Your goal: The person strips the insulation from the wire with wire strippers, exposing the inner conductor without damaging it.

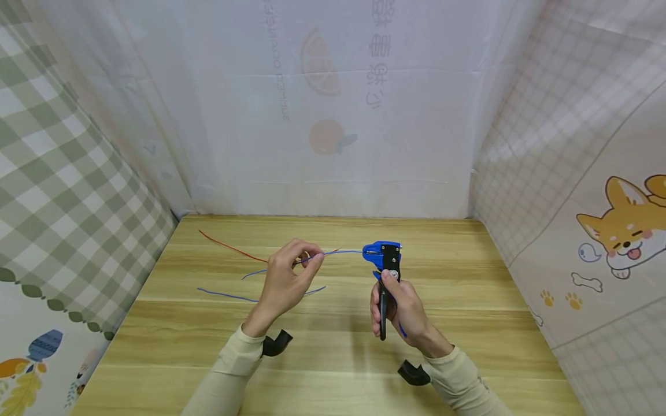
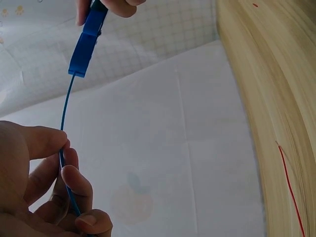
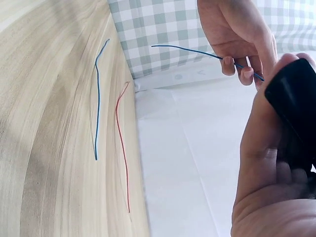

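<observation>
My left hand point(image 1: 291, 277) pinches a blue wire point(image 2: 64, 108) between thumb and fingertips, held above the table. The wire's right end enters the blue nose of a wire stripper point(image 1: 385, 254); its other end trails left past the fingers, seen in the right wrist view as a thin blue wire point(image 3: 185, 49). My right hand point(image 1: 408, 312) grips the stripper by its black handles, thumb near the pivot. In the left wrist view the wire runs straight up into the tool's blue head point(image 2: 86, 44). The wire tip is hidden inside the jaws.
On the wooden table point(image 1: 447, 277) lie a red wire point(image 3: 121, 143) and another blue wire point(image 1: 226, 294), both left of centre. A tiny red piece point(image 2: 255, 5) also lies on the wood. White curtain point(image 1: 333, 190) hangs behind, with patterned cloth on either side.
</observation>
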The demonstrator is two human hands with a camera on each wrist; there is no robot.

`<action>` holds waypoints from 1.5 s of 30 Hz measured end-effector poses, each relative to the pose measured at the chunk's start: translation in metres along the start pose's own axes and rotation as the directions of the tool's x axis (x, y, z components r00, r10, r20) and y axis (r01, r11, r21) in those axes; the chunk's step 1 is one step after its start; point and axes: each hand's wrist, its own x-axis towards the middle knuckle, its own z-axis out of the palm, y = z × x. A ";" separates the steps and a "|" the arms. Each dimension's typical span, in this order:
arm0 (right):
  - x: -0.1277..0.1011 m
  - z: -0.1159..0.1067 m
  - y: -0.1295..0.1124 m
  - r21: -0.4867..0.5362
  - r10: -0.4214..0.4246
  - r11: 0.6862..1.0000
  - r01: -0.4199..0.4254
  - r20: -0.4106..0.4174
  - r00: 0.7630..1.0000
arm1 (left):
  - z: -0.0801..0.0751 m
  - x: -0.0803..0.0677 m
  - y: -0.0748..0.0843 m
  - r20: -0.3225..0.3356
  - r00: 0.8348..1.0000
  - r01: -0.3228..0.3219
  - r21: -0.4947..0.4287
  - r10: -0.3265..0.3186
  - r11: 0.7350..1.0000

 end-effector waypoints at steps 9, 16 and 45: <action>0.003 0.003 0.004 0.048 -0.007 0.999 0.011 -0.086 0.996 | 0.003 -0.001 -0.002 0.011 1.000 -0.013 0.003 0.013 1.000; 0.002 0.006 0.003 0.017 -0.023 1.000 0.025 -0.103 0.994 | 0.001 -0.002 -0.002 0.019 1.000 0.006 0.012 -0.007 1.000; 0.001 0.010 -0.005 -0.036 -0.002 0.999 -0.003 -0.130 0.991 | -0.002 0.002 -0.003 -0.010 0.999 -0.052 0.007 0.052 0.999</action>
